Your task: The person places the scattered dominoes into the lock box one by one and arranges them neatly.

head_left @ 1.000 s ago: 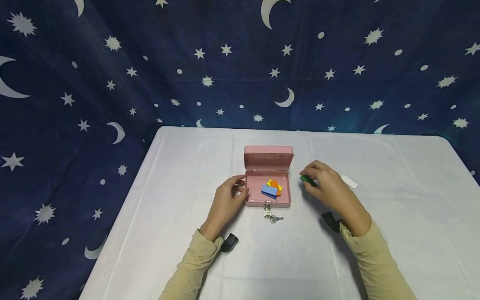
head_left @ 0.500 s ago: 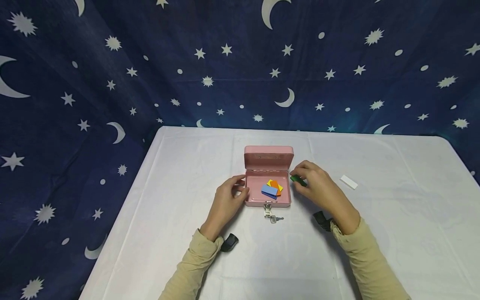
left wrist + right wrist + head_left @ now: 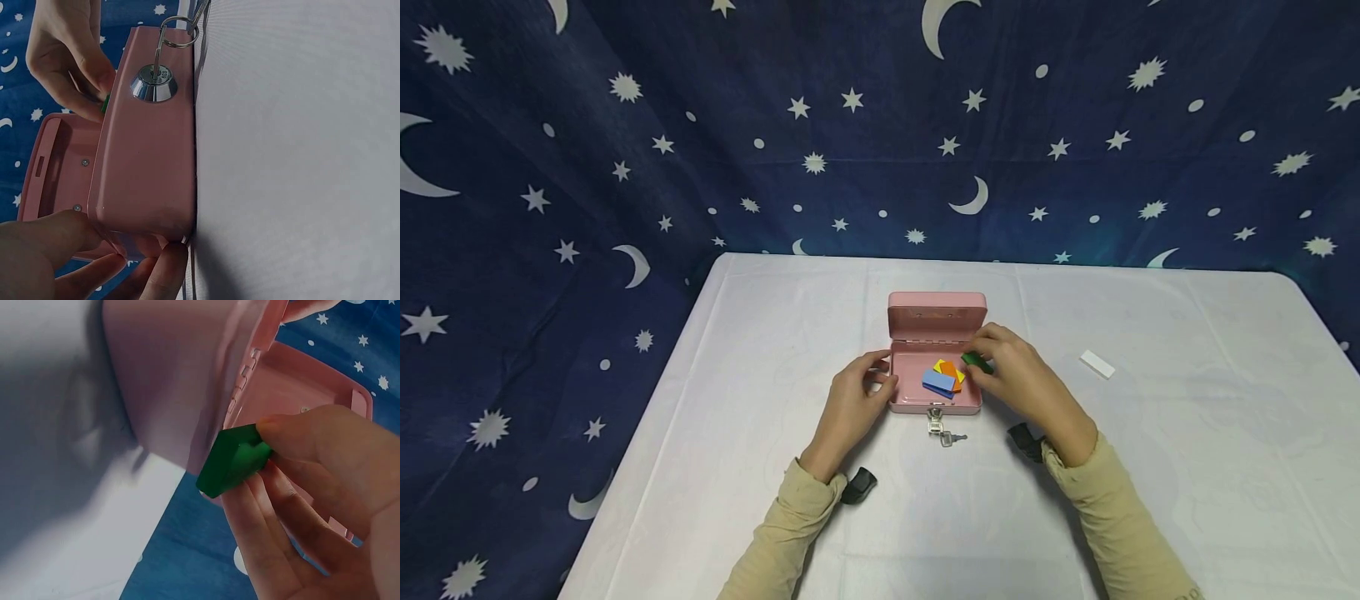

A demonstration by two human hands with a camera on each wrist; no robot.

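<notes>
A pink cash box point(image 3: 913, 358) sits on the white-covered table with its lid raised. Inside lie light blue point(image 3: 938, 380), orange point(image 3: 952, 375) and yellow point(image 3: 939, 364) flat blocks, loosely stacked, with a darker blue one partly hidden beneath. My right hand point(image 3: 1015, 371) pinches a green block point(image 3: 231, 459) between thumb and fingers, over the box's right rim. On the other side, my left hand point(image 3: 853, 400) rests its thumb and spread fingertips against the box's left wall. At the front, a key stands in the metal lock point(image 3: 154, 84), joined by a ring to a second key point(image 3: 953, 438).
To the right, a white block point(image 3: 1097, 364) lies alone on the table point(image 3: 1210, 433). Black cameras point(image 3: 859, 485) are strapped at both wrists. A dark blue curtain point(image 3: 880, 125) with stars and moons hangs behind and to the left.
My right hand has moved left with the green block, from beside the box to over its right rim, uncovering the white block. The left hand and box have stayed put.
</notes>
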